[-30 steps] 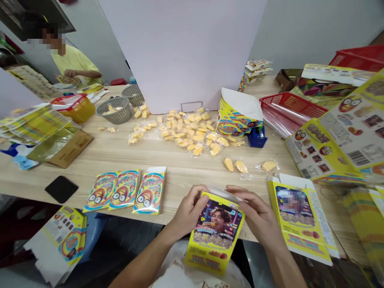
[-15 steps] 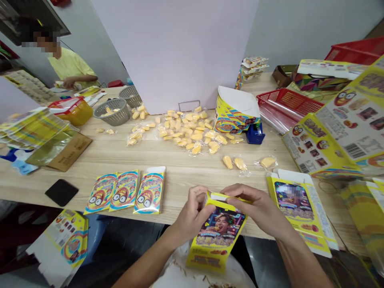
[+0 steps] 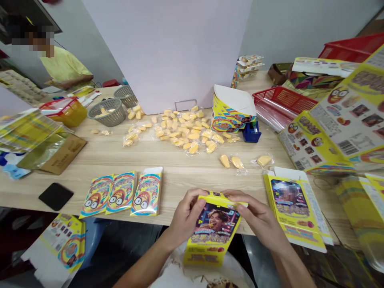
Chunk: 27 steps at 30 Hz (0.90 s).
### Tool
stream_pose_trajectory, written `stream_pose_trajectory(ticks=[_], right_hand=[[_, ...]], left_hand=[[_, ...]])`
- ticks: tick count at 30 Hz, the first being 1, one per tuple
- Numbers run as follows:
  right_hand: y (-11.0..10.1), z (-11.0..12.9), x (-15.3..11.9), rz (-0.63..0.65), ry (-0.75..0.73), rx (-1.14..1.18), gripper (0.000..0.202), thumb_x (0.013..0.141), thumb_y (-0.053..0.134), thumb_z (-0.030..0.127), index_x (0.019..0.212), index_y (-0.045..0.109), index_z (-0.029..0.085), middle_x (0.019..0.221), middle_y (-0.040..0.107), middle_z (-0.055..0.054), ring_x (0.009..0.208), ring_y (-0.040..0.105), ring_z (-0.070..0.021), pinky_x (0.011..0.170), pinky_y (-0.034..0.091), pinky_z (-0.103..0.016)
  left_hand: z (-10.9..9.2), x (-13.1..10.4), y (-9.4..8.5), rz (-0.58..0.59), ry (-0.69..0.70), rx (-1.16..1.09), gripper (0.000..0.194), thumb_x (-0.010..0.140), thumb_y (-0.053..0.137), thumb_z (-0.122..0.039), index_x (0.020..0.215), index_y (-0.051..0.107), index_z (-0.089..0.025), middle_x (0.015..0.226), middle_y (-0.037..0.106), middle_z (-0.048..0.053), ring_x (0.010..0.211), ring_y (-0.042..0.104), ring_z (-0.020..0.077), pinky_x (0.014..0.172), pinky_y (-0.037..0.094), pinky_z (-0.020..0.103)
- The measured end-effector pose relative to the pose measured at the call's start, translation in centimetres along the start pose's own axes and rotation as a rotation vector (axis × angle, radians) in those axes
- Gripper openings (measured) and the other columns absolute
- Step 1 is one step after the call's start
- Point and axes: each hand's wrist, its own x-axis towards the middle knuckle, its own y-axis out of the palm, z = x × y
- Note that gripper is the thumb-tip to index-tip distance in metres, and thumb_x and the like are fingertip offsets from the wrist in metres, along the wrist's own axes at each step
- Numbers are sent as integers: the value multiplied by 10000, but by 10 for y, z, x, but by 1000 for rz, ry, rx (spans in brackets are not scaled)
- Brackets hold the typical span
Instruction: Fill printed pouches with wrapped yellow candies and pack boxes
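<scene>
Both my hands grip a yellow printed box (image 3: 214, 236) in front of me, over the table's front edge. My left hand (image 3: 187, 214) pinches its upper left corner, thumb on the printed front. At the upper right corner my right hand (image 3: 258, 216) presses with the thumb near the top edge. The top flap looks folded down, while the lower end hangs above my lap. Beyond the box lie wrapped yellow pieces (image 3: 237, 162), with a larger heap (image 3: 186, 130) farther back. Three yellow boxes (image 3: 147, 192) lie to the left. Flattened yellow cartons (image 3: 292, 208) rest to the right.
A black phone (image 3: 56, 196) lies at the left. Grey baskets (image 3: 108, 113), an open display box (image 3: 231, 108) and a blue tape dispenser (image 3: 251, 133) stand farther back. Large yellow cartons (image 3: 345, 108) and a red basket (image 3: 285, 98) are at the right. A person sits at the back left.
The top flap of the held box has come down over its opening. My right hand has shifted slightly lower, thumb now at the upper right corner. The view has shifted slightly.
</scene>
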Motion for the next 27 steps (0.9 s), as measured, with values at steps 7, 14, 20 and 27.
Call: stream_pose_trajectory(ticks=[7, 14, 20, 27], right_hand=[[4, -2, 9, 24, -90, -166, 312, 871, 533, 209, 1144, 596, 346, 1198, 603, -27, 1136, 527, -166, 954, 432, -311], [0, -10, 11, 193, 33, -136, 304, 863, 548, 298, 1161, 603, 325, 1311, 525, -54, 1220, 462, -204, 994, 395, -378], [-63, -34, 80, -334, 281, -168, 302, 822, 570, 421, 968, 699, 190, 969, 692, -75, 917, 638, -214, 902, 460, -385], [-178, -68, 200, -801, 417, -167, 254, 883, 530, 296, 1087, 552, 147, 1026, 598, -56, 818, 602, -152, 697, 523, -336]], left_hand=[[3, 4, -3, -108, -42, 12, 233, 908, 425, -386, 1012, 535, -209, 970, 637, 17, 896, 600, 121, 789, 457, 214], [9, 0, -4, -94, -21, 93, 219, 926, 396, -332, 1023, 568, -239, 1009, 628, -5, 952, 570, 97, 831, 426, 173], [9, 10, -12, -112, -32, 107, 235, 910, 413, -368, 988, 580, -222, 983, 625, 15, 931, 575, 126, 819, 439, 198], [12, 14, -29, -175, -196, 96, 291, 879, 437, -437, 983, 581, -207, 1025, 613, 46, 989, 564, 175, 845, 448, 244]])
